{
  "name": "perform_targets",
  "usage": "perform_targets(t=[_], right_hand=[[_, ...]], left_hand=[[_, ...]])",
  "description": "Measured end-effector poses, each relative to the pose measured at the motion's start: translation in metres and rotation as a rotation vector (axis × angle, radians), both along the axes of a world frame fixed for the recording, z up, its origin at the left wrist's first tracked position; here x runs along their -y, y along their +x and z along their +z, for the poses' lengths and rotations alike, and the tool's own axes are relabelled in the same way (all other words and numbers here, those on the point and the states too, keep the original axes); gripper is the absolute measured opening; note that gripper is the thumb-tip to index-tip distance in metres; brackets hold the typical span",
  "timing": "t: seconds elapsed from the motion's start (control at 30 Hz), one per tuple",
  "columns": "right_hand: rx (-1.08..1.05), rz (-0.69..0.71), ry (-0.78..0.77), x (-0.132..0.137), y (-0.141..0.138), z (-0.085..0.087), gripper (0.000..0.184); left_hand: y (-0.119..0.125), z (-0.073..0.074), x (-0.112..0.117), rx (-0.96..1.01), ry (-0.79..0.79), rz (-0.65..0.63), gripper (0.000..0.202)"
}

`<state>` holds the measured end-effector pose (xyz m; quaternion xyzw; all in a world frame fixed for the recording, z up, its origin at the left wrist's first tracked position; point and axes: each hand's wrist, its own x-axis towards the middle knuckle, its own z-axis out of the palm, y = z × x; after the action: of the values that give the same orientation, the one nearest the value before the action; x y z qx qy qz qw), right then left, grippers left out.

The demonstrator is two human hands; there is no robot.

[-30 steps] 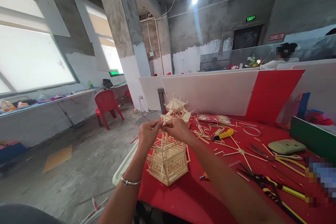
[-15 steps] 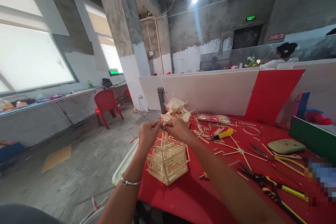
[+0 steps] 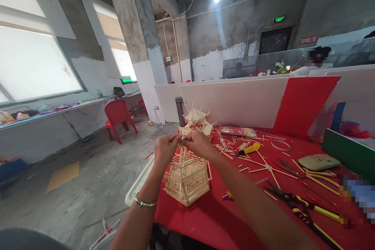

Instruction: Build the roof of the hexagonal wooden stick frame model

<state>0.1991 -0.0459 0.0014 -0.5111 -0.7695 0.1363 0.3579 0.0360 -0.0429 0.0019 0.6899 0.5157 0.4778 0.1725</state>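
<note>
A hexagonal tower built of thin wooden sticks (image 3: 186, 179) stands on the red table (image 3: 216, 218) near its left edge. Both my hands meet just above it. My left hand (image 3: 165, 149) and my right hand (image 3: 197, 143) are closed in a pinch on the tops of the upright sticks (image 3: 181, 152) that rise from the tower. A silver bracelet (image 3: 144, 202) circles my left wrist. Behind my hands stands a second stick model with a pointed roof (image 3: 197, 119).
Loose sticks (image 3: 231, 146) litter the table, with a yellow utility knife (image 3: 249, 149), a stick star (image 3: 268, 168), pliers (image 3: 295, 205), a white ring (image 3: 281, 145), a green pad (image 3: 318, 162). White and red partition boards (image 3: 258, 101) stand behind. A person sits beyond them. Red chair (image 3: 118, 116) on the left floor.
</note>
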Motion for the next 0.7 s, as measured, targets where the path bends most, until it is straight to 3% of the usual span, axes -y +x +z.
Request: perform_targets(t=[0.7], right_hand=[[0.011,-0.008,0.009,0.0027,-0.0002,0.0021,0.041]], left_hand=[[0.0007,0.0003,-0.0009,-0.008,0.012,0.009,0.024]])
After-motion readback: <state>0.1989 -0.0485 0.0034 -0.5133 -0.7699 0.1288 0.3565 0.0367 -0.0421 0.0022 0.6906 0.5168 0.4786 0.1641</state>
